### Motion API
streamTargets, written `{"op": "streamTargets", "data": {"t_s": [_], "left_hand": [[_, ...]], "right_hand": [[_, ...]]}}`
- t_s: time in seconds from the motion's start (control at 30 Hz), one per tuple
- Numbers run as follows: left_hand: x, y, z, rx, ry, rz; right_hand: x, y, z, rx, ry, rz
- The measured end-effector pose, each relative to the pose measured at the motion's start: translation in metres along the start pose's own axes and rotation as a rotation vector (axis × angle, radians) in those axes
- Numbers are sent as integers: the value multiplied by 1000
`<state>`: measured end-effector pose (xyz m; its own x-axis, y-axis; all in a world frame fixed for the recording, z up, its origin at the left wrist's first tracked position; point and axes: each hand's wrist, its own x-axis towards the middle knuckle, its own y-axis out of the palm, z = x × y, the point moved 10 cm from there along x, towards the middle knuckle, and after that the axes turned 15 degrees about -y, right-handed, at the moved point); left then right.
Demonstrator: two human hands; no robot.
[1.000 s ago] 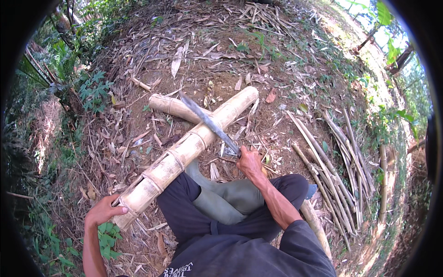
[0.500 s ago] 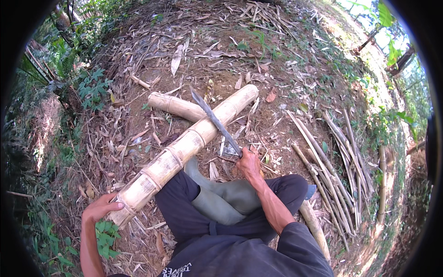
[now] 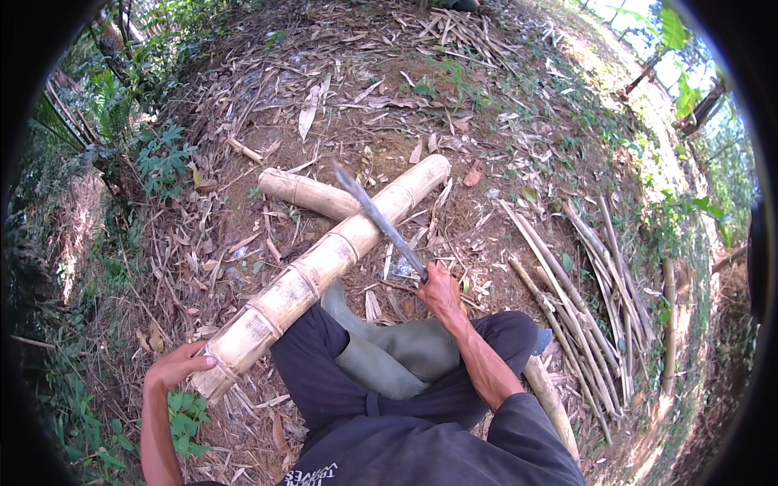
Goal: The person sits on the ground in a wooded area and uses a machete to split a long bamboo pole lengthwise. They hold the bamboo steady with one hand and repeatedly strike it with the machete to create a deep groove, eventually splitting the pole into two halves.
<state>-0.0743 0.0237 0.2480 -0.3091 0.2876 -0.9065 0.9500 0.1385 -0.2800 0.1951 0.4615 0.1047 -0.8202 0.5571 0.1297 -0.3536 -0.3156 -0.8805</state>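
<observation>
A long thick bamboo pole [image 3: 320, 271] lies slanted across the ground, its far part resting on a shorter bamboo piece [image 3: 304, 193]. My left hand [image 3: 174, 366] grips the pole's near cut end. My right hand [image 3: 439, 292] is closed around the handle of a long machete [image 3: 378, 219], whose blade points up and left over the pole's far half. My leg in dark trousers and a green rubber boot [image 3: 389, 350] lies under the pole.
Dry bamboo leaves and chips cover the dirt slope. A bundle of thin split bamboo strips [image 3: 579, 287] lies to the right. Another pile of sticks [image 3: 466, 28] sits at the top. Green plants [image 3: 162, 154] grow at the left.
The machete has swung up from lying low across the pole, its tip now raised and pointing farther away. My left hand has stayed at the pole's near end.
</observation>
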Motion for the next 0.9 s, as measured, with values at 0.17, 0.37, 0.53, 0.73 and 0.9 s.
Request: {"op": "streamTargets", "data": {"t_s": [0.17,0.37,0.53,0.73,0.9], "left_hand": [[6,2,10,-161,-37,81],[2,10,-5,-210,-23,143],[-24,6,-24,-83,37,-121],[-52,3,-66,164,152,-398],[-56,4,-65,188,135,-454]], "right_hand": [[-5,14,6,37,33,-52],[7,1,-18,5,90,-77],[8,-17,37,-43,-230,33],[28,-31,-29,-40,103,46],[14,-18,35,-92,-217,74]]}}
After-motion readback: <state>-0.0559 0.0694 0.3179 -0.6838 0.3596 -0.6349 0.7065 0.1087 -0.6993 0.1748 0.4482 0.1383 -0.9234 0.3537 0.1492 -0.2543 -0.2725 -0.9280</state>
